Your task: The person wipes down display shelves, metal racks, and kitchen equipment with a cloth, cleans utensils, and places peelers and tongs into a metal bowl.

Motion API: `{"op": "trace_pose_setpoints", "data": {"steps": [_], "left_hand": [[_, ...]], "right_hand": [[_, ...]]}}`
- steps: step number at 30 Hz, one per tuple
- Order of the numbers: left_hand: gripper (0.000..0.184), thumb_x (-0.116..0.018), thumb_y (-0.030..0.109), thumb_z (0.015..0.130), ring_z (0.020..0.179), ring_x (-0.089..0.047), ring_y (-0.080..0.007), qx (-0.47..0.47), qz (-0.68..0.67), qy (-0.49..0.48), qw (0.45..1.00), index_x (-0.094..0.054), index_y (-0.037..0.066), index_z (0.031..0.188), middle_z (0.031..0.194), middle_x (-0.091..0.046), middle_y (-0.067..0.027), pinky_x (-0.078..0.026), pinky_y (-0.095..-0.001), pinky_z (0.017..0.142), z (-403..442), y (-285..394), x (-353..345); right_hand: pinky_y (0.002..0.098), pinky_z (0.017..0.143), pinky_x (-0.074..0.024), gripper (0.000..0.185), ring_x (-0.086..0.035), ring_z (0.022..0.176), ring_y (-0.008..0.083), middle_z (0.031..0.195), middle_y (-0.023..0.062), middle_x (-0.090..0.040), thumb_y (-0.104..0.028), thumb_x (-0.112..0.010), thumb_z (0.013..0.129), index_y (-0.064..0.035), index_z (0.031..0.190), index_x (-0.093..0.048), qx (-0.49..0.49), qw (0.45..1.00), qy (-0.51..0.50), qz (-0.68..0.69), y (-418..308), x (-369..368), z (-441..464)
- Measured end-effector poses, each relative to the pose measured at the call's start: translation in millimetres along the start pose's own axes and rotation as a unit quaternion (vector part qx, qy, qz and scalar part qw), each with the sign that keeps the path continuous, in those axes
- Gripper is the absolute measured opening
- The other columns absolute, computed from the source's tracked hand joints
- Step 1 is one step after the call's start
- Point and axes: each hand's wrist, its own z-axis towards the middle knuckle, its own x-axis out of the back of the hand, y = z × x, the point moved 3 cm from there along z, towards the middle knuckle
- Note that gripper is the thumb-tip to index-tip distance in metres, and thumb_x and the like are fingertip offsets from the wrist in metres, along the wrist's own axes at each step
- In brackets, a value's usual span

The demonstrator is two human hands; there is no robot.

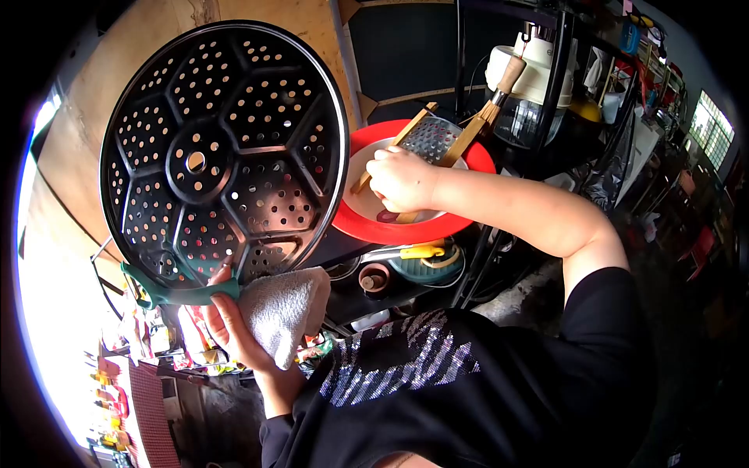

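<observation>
My left hand (234, 324) grips the green handle (191, 295) of a large round black steamer tray (195, 129), held up on edge. Many holes pierce its ribbed surface. A pale grey towel (285, 308) hangs beside the same hand, against the tray's lower edge. My right hand (402, 181) is closed in a fist over a red-rimmed bowl (363, 228), on the lower part of a wooden-framed metal grater (431, 139). Whatever is inside the fist is hidden. The grater leans across the bowl.
A wooden-handled tool (511, 74) hangs from a hook by a cream-coloured appliance (538, 66). Below the bowl are a brown jar (374, 278) and a teal item with a yellow handle (421, 252). A dark metal rack post (557, 78) stands at right.
</observation>
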Motion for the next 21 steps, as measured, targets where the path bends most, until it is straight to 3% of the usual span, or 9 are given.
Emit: {"op": "trace_pose_setpoints", "data": {"steps": [1, 4, 8, 11, 14, 17, 19, 21], "left_hand": [[0.036, -0.043, 0.025, 0.107, 0.112, -0.061, -0.0238, -0.003, 0.006, -0.004, 1.000, -0.062, -0.003, 0.119, 0.124, -0.063, -0.0170, -0.049, -0.0404, 0.102, 0.9, -0.1, -1.1], [0.036, -0.043, 0.025, 0.108, 0.112, -0.061, -0.0237, -0.015, 0.051, 0.008, 0.999, -0.062, -0.003, 0.119, 0.124, -0.064, -0.0165, -0.047, -0.0405, 0.103, -0.1, -2.8, 2.7], [0.036, -0.043, 0.025, 0.108, 0.114, -0.060, -0.0229, -0.017, 0.061, -0.001, 0.998, -0.064, -0.003, 0.118, 0.122, -0.065, -0.0155, -0.044, -0.0400, 0.104, 0.8, -5.0, 2.6], [0.037, -0.043, 0.025, 0.108, 0.114, -0.059, -0.0228, -0.013, 0.056, -0.006, 0.998, -0.063, -0.003, 0.119, 0.123, -0.064, -0.0156, -0.043, -0.0399, 0.105, -0.1, -4.6, 2.5], [0.037, -0.042, 0.025, 0.108, 0.115, -0.059, -0.0230, -0.010, 0.067, 0.008, 0.998, -0.062, -0.004, 0.119, 0.123, -0.064, -0.0160, -0.043, -0.0398, 0.105, -2.2, -5.1, 5.9], [0.037, -0.042, 0.025, 0.108, 0.116, -0.058, -0.0231, -0.007, 0.061, 0.016, 0.998, -0.062, -0.004, 0.118, 0.123, -0.064, -0.0162, -0.043, -0.0398, 0.106, -3.3, -6.0, 10.3], [0.037, -0.043, 0.025, 0.108, 0.114, -0.060, -0.0232, -0.010, 0.056, 0.024, 0.998, -0.062, -0.005, 0.119, 0.122, -0.065, -0.0167, -0.044, -0.0399, 0.105, -4.5, -6.9, 12.5], [0.038, -0.044, 0.025, 0.107, 0.110, -0.063, -0.0234, -0.019, 0.060, 0.036, 0.997, -0.063, -0.006, 0.121, 0.120, -0.067, -0.0176, -0.048, -0.0399, 0.102, -3.5, -6.8, 14.1]], "right_hand": [[0.0386, 0.091, -0.0461, 0.012, -0.060, 0.102, 0.0259, 0.088, 0.0083, -0.069, -0.014, -0.068, 0.069, -0.0069, 0.075, -0.075, 0.005, 1.000, 0.000, -0.015, -1.3, -0.8, -1.1], [0.0380, 0.092, -0.0444, 0.012, -0.059, 0.102, 0.0253, 0.089, 0.0076, -0.071, -0.015, -0.071, 0.072, -0.0079, 0.079, -0.076, 0.020, 0.987, -0.155, -0.043, -3.4, -6.4, 6.9], [0.0387, 0.094, -0.0410, 0.016, -0.059, 0.103, 0.0252, 0.094, 0.0045, -0.073, -0.020, -0.074, 0.075, -0.0103, 0.086, -0.077, 0.036, 0.965, -0.256, -0.037, -9.2, 11.1, 19.9], [0.0387, 0.094, -0.0407, 0.015, -0.060, 0.103, 0.0246, 0.093, 0.0041, -0.072, -0.020, -0.075, 0.075, -0.0148, 0.089, -0.077, 0.048, 0.966, -0.251, 0.049, -6.4, 8.6, 25.5], [0.0391, 0.096, -0.0385, 0.016, -0.058, 0.100, 0.0227, 0.089, 0.0038, -0.069, -0.015, -0.073, 0.077, -0.0130, 0.093, -0.075, 0.083, 0.966, -0.245, 0.016, -7.1, 4.9, 22.7], [0.0398, 0.092, -0.0415, 0.016, -0.059, 0.096, 0.0223, 0.087, 0.0048, -0.068, -0.016, -0.074, 0.076, -0.0112, 0.091, -0.071, 0.043, 0.974, -0.160, 0.152, 8.2, 9.6, 26.5], [0.0375, 0.075, -0.0507, 0.020, -0.065, 0.083, 0.0240, 0.090, 0.0083, -0.069, -0.012, -0.070, 0.078, -0.0046, 0.097, -0.067, -0.018, 0.934, -0.139, 0.329, 15.9, 33.2, 24.3], [0.0326, 0.071, -0.0514, 0.018, -0.066, 0.081, 0.0180, 0.086, 0.0080, -0.069, -0.013, -0.073, 0.079, -0.0050, 0.091, -0.062, 0.019, 0.892, -0.028, 0.451, 32.9, 33.3, 27.8]]}}
